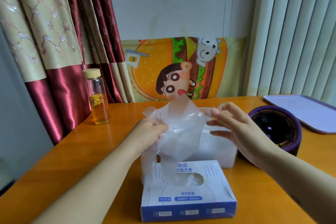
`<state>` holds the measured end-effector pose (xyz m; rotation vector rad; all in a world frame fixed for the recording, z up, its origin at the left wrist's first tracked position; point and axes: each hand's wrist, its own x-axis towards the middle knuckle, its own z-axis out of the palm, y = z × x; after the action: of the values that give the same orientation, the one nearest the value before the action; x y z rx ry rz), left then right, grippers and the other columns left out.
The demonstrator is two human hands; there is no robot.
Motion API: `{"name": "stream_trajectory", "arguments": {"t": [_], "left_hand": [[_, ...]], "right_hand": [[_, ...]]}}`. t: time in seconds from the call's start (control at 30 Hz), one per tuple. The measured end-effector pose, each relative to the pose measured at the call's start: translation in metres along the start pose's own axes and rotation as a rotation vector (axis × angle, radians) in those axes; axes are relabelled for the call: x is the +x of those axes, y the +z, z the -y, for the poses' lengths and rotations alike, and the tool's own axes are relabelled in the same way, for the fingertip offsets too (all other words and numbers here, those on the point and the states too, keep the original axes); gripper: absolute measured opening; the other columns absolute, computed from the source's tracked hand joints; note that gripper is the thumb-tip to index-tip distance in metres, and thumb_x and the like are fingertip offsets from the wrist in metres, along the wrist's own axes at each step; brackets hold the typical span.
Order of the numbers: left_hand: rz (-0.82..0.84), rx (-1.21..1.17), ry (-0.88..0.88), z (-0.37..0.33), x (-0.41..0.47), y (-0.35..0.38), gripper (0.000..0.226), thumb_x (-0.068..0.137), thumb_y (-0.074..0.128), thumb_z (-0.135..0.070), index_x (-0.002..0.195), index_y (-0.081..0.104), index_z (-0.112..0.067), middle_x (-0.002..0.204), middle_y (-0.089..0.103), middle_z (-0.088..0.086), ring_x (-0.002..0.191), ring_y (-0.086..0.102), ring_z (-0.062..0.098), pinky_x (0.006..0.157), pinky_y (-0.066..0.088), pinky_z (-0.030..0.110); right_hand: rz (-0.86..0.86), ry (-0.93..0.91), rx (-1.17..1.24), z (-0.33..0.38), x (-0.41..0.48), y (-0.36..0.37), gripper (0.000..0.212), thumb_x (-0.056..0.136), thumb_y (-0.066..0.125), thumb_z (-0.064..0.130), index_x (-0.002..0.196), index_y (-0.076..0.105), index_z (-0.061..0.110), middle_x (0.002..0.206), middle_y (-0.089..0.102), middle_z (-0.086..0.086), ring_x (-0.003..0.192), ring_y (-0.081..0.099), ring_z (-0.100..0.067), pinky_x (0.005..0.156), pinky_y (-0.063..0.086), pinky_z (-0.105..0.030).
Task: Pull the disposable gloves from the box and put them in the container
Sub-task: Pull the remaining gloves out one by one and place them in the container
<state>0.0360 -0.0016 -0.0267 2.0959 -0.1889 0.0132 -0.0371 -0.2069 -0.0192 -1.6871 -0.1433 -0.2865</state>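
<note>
Left hand (pixel 151 131) pinches clear gloves (pixel 179 132) lifted above the box (pixel 189 192), tail seemingly still in its slot; right hand (pixel 234 127) fingers spread, steadying them for the container (pixel 218 151) just beyond on the table (pixel 76 151).

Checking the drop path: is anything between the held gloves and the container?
Nothing visible. The gloves, gripped by the left hand, hang just in front of the container; the right hand is beside them.
</note>
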Motion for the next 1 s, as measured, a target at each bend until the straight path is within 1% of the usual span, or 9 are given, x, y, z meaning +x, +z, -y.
{"name": "stream_trajectory", "arguments": {"t": [0.17, 0.3, 0.47, 0.57, 0.63, 0.77, 0.83, 0.9, 1.0], "left_hand": [[0.113, -0.031, -0.058, -0.003, 0.005, -0.005, 0.017, 0.088, 0.065, -0.026, 0.083, 0.062, -0.01, 0.063, 0.049, -0.001, 0.057, 0.044, 0.01, 0.055, 0.035, 0.023], [0.252, 0.018, -0.03, -0.003, 0.01, -0.014, 0.028, 0.084, 0.069, -0.027, 0.066, 0.052, -0.015, 0.054, 0.045, -0.006, 0.052, 0.04, 0.008, 0.055, 0.032, 0.024], [0.351, -0.186, 0.059, 0.0, 0.016, -0.03, 0.018, 0.089, 0.064, -0.019, 0.094, 0.06, -0.002, 0.055, 0.05, -0.005, 0.049, 0.045, 0.003, 0.051, 0.039, 0.015], [0.413, -0.267, 0.081, 0.003, 0.022, -0.04, 0.036, 0.083, 0.067, -0.026, 0.104, 0.062, 0.003, 0.08, 0.068, 0.016, 0.073, 0.062, 0.014, 0.075, 0.054, 0.032], [0.424, -0.284, 0.109, 0.002, 0.025, -0.043, 0.022, 0.089, 0.061, -0.018, 0.104, 0.064, -0.001, 0.074, 0.071, 0.005, 0.071, 0.064, 0.007, 0.072, 0.054, 0.026], [0.342, -0.077, 0.142, 0.002, 0.037, -0.06, 0.011, 0.094, 0.058, -0.013, 0.099, 0.067, -0.014, 0.078, 0.068, -0.004, 0.07, 0.061, 0.005, 0.074, 0.05, 0.022], [0.199, 0.117, 0.094, 0.012, 0.05, -0.071, 0.011, 0.093, 0.059, -0.016, 0.099, 0.068, -0.02, 0.093, 0.069, 0.0, 0.082, 0.064, 0.011, 0.084, 0.052, 0.029], [0.035, 0.191, -0.001, 0.021, 0.059, -0.082, 0.013, 0.093, 0.057, -0.015, 0.098, 0.066, -0.023, 0.097, 0.068, 0.0, 0.083, 0.063, 0.011, 0.083, 0.052, 0.029], [-0.204, 0.19, 0.035, 0.021, 0.063, -0.085, 0.019, 0.095, 0.051, -0.008, 0.102, 0.061, -0.023, 0.106, 0.065, -0.001, 0.09, 0.06, 0.009, 0.067, 0.041, 0.015]], "right_hand": [[0.164, -0.122, -0.428, 0.017, 0.01, 0.003, 0.027, 0.067, 0.063, 0.059, 0.071, 0.068, 0.033, 0.146, 0.033, 0.023, 0.131, 0.033, 0.002, 0.103, 0.029, -0.03], [0.291, -0.056, -0.609, 0.03, 0.036, 0.01, 0.032, 0.069, 0.063, 0.059, 0.087, 0.073, 0.035, 0.134, 0.051, 0.018, 0.125, 0.04, 0.002, 0.106, 0.031, -0.034], [0.41, 0.208, -0.236, 0.026, 0.052, 0.012, 0.007, 0.086, 0.064, 0.02, 0.084, 0.07, 0.016, 0.099, 0.071, 0.008, 0.104, 0.061, -0.007, 0.094, 0.047, -0.033], [0.455, 0.288, -0.004, 0.019, 0.053, 0.015, 0.019, 0.086, 0.061, 0.002, 0.076, 0.068, 0.017, 0.093, 0.068, 0.002, 0.095, 0.062, -0.01, 0.087, 0.047, -0.031], [0.45, 0.264, -0.011, 0.018, 0.053, 0.02, 0.024, 0.084, 0.062, -0.003, 0.08, 0.072, 0.018, 0.096, 0.068, 0.001, 0.085, 0.064, -0.01, 0.079, 0.049, -0.024], [0.344, 0.004, -0.295, 0.022, 0.066, 0.026, 0.036, 0.084, 0.062, -0.005, 0.107, 0.069, 0.022, 0.111, 0.067, 0.011, 0.092, 0.066, -0.008, 0.07, 0.052, -0.018], [0.245, -0.185, -0.614, 0.022, 0.076, 0.023, 0.052, 0.084, 0.061, -0.002, 0.126, 0.058, 0.029, 0.122, 0.064, 0.005, 0.077, 0.063, 0.0, 0.079, 0.054, -0.028], [0.175, -0.322, -0.876, 0.021, 0.087, 0.019, 0.065, 0.083, 0.059, -0.001, 0.138, 0.046, 0.03, 0.136, 0.053, 0.003, 0.063, 0.054, 0.01, 0.073, 0.049, -0.016], [0.192, -0.312, -0.895, 0.021, 0.1, 0.013, 0.066, 0.085, 0.061, 0.002, 0.144, 0.039, 0.025, 0.1, 0.053, 0.02, 0.052, 0.047, 0.014, 0.056, 0.037, -0.002]]}}
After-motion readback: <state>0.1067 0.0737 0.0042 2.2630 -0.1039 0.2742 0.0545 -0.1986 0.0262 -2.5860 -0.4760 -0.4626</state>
